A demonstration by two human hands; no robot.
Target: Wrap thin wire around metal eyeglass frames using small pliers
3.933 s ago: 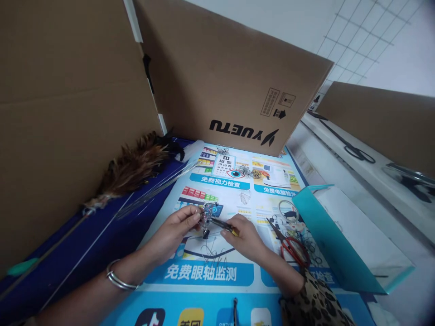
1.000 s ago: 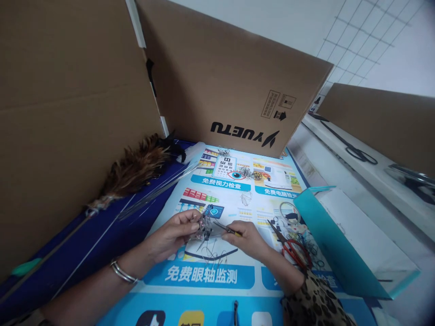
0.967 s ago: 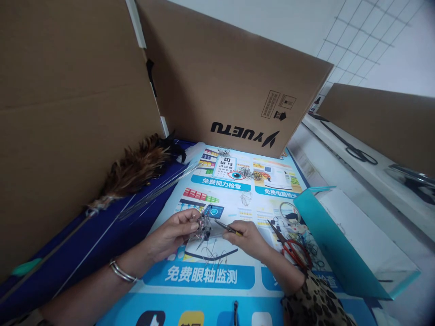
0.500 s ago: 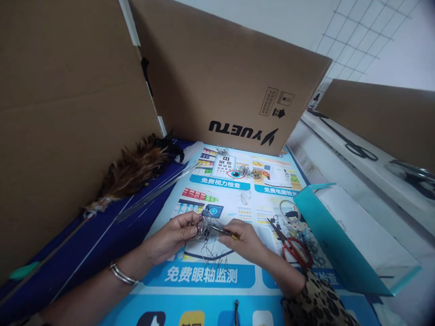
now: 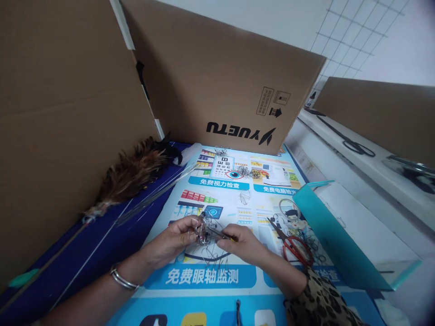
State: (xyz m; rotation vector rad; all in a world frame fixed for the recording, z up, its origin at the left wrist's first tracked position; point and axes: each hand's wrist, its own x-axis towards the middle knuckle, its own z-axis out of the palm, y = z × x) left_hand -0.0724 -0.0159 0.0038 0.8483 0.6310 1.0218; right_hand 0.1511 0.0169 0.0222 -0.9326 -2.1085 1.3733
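Pinched between the thumb and fingers of my left hand (image 5: 176,237) is a small tangled wire piece (image 5: 204,231) with dark beads or bits in it. My right hand (image 5: 243,242) is closed round pliers (image 5: 220,233) with dark and yellow handles. Their metal jaws point left and reach the wire piece; whether they grip a strand I cannot tell. Just below both hands, loose thin wires (image 5: 215,260) lie on the printed sheet (image 5: 200,296). Red-handled scissors (image 5: 295,249) rest to the right of my right hand.
A coil of wire (image 5: 289,209) and a teal-edged box (image 5: 343,235) are on the right. Small wire pieces (image 5: 244,171) lie farther back. Cardboard panels (image 5: 217,81) stand behind and left. A feather duster (image 5: 129,174) and long thin wires (image 5: 156,194) lie at left.
The pliers' jaws have shifted slightly and the wire piece is turned a little in my left hand. The whole view has moved slightly. Both hands keep their hold.
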